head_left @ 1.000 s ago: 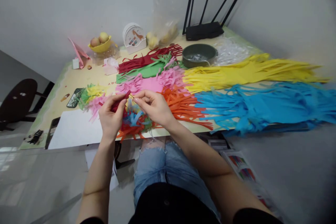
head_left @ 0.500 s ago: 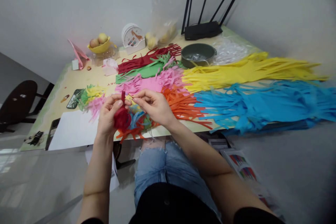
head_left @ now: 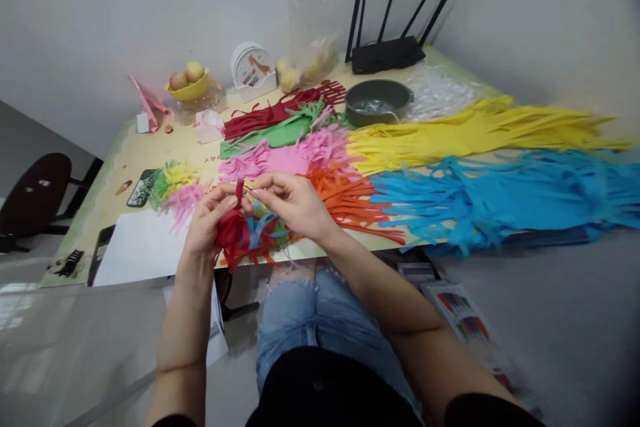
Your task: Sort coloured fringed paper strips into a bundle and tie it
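My left hand [head_left: 204, 219] is closed on a dark red fringed tassel [head_left: 231, 232], its loose strips hanging below the fingers and a short stub standing up above the thumb. Close beside the stub, my right hand [head_left: 295, 207] pinches a thin, dark strand [head_left: 249, 188] between thumb and fingertips. What the strand is made of is too small to tell. Under the hands lie orange and blue strips, partly hidden. Left of my left hand sits a green, yellow and pink fringed bunch [head_left: 176, 183].
Fringed sheets in red [head_left: 270, 117], green [head_left: 280, 135], pink [head_left: 287, 159], orange [head_left: 345, 197], yellow [head_left: 440, 133] and blue [head_left: 520, 197] cover the table's middle and right. Behind stand a dark green bowl [head_left: 357, 113] and a black router [head_left: 387, 57]. White paper [head_left: 140, 247] and a phone [head_left: 142, 188] lie left.
The stub and my left fingers have shifted slightly right and down, and the tassel's red strips hang lower and looser. My right fingertips have dropped a little, still pinching the strand.
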A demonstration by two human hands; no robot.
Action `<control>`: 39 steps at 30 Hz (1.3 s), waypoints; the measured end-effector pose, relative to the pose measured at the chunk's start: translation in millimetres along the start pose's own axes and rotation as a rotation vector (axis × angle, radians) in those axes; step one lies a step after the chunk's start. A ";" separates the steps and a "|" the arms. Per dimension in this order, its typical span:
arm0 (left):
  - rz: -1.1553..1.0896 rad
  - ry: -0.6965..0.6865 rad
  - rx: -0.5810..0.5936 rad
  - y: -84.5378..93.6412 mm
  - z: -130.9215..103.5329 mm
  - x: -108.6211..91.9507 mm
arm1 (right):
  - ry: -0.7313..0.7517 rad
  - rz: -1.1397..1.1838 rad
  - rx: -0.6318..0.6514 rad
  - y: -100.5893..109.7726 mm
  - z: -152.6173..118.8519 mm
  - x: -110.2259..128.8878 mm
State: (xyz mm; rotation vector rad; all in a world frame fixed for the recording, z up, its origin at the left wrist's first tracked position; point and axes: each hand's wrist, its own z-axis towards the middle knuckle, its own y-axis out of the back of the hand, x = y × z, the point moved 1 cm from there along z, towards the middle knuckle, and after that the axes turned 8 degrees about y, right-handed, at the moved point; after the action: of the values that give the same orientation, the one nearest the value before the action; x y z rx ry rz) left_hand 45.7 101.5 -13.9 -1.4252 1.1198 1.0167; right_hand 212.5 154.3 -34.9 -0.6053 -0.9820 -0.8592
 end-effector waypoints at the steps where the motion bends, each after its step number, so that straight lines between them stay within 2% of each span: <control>1: 0.026 0.001 0.001 1.2 -0.4 -0.5 | -0.004 0.004 -0.003 -0.3 0.1 -0.3; 5: 0.154 0.053 0.085 3.9 -0.7 -1.6 | -0.018 0.114 0.003 -0.3 2.9 -3.3; 9: 0.221 0.111 0.158 1.3 0.6 0.2 | -0.087 0.277 0.197 4.9 4.8 -6.5; 12: 0.263 0.137 0.147 -3.2 -0.4 7.3 | -0.133 0.094 0.262 8.8 1.1 -7.4; 14: 0.289 0.144 0.121 -6.2 -2.7 15.6 | -0.053 -0.118 0.193 8.9 -1.9 -7.5; 15: 0.306 0.148 0.104 -7.2 -4.0 20.2 | 0.004 -0.187 0.111 8.6 -2.9 -7.6; 16: 0.332 0.155 0.088 -7.5 -5.2 24.7 | 0.053 -0.199 0.000 8.4 -3.4 -7.8; 18: 0.429 0.164 0.083 -4.0 -5.4 30.4 | 0.072 -0.036 -0.241 9.3 -3.0 -9.6; 20: 0.585 0.137 0.116 8.8 0.9 28.1 | 0.004 0.230 -0.389 11.5 -0.6 -12.2; 22: 0.787 0.058 0.026 33.7 17.4 17.2 | -0.049 0.398 -0.412 13.2 2.5 -13.9; 23: 0.885 0.013 -0.088 49.9 29.1 9.9 | -0.061 0.426 -0.396 13.1 3.7 -14.5; 24: 0.999 -0.021 -0.321 67.9 41.9 2.5 | -0.064 0.433 -0.375 12.1 4.5 -15.1; 25: 1.050 -0.027 -0.459 85.2 55.1 -3.2 | -0.062 0.432 -0.354 10.3 4.9 -15.8; 27: 1.114 0.007 -0.594 114.9 78.3 -7.7 | -0.053 0.428 -0.324 4.8 4.7 -17.8; 29: 1.161 0.069 -0.631 135.4 92.8 -3.5 | -0.047 0.421 -0.303 0.0 4.0 -20.0; 31: 1.202 0.130 -0.646 147.7 98.1 5.1 | -0.046 0.413 -0.287 -1.9 3.6 -21.7; 35: 1.238 0.229 -0.694 161.5 97.4 16.6 | -0.057 0.410 -0.257 0.7 4.1 -23.2; 39: 1.202 0.235 -0.740 173.7 96.6 8.5 | -0.076 0.404 -0.240 2.3 4.6 -24.1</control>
State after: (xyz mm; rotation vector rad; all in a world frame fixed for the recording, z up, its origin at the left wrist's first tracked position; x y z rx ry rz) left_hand -124.8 186.7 -70.7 -1.3693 1.9747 2.3238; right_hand 205.5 167.3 -54.6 -1.0096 -0.7908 -0.5987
